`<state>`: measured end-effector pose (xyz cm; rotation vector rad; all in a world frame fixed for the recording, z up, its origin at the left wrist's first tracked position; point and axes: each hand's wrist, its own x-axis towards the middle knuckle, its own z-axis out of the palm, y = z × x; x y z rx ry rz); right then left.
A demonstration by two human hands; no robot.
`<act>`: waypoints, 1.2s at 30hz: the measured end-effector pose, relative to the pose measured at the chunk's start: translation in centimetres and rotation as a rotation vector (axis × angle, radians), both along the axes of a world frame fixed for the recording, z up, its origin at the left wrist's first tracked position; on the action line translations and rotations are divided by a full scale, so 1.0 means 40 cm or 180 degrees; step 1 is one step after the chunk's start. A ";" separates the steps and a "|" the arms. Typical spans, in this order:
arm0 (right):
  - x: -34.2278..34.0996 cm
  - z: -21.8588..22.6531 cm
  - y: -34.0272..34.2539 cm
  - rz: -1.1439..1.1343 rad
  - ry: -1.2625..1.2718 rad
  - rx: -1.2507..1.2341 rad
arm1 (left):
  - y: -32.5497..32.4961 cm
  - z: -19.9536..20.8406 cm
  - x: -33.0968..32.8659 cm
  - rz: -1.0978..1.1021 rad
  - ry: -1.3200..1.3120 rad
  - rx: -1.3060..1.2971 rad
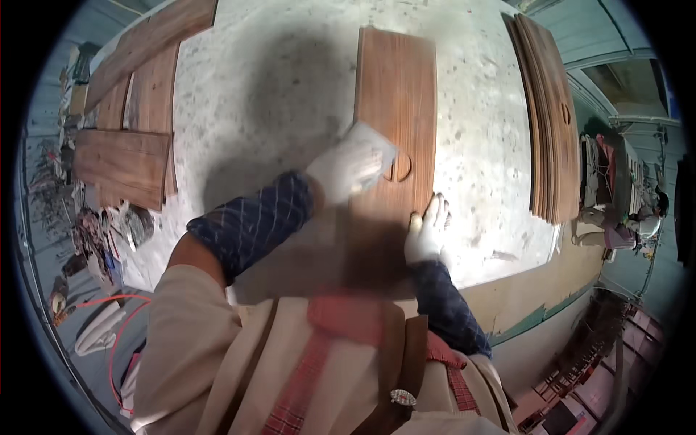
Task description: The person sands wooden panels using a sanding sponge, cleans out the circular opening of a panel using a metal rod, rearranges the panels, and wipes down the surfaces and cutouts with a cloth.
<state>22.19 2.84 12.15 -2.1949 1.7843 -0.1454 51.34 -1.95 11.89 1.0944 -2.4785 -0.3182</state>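
A long brown wooden board (396,87) lies lengthwise on the pale work table in front of me, with a dark half-round mark or cutout near its middle. In a white glove, my left hand (344,170) is closed on a pale grey sheet (373,143) laid over the board's left side beside that mark. Motion blurs this hand, and whether the sheet is abrasive paper or cloth I cannot tell. My right hand (428,235), also in a white glove, rests at the board's right edge. Its fingers are stretched out along that edge, with the thumb toward the board.
Several similar boards (554,116) are stacked at the table's (478,123) right side. More loose boards (123,163) overlap on the left. An orange hose (116,341) curves at the lower left, and cloth-like clutter (94,243) sits beyond the left edge.
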 end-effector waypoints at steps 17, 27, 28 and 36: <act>0.022 -0.005 -0.034 0.0026 0.0167 -0.0096 | -0.669 0.076 0.011 0.0899 -0.1764 -0.0043; 0.028 -0.004 -0.027 -0.0031 0.0151 -0.0146 | -0.570 0.034 0.074 0.0933 -0.0959 0.0260; 0.032 0.001 -0.010 0.0029 0.0114 -0.0093 | -0.630 -0.088 0.149 0.1254 -0.0675 -0.0932; 0.015 -0.001 -0.036 -0.0129 0.0054 0.0235 | -0.575 -0.032 0.200 0.1797 -0.1598 -0.0671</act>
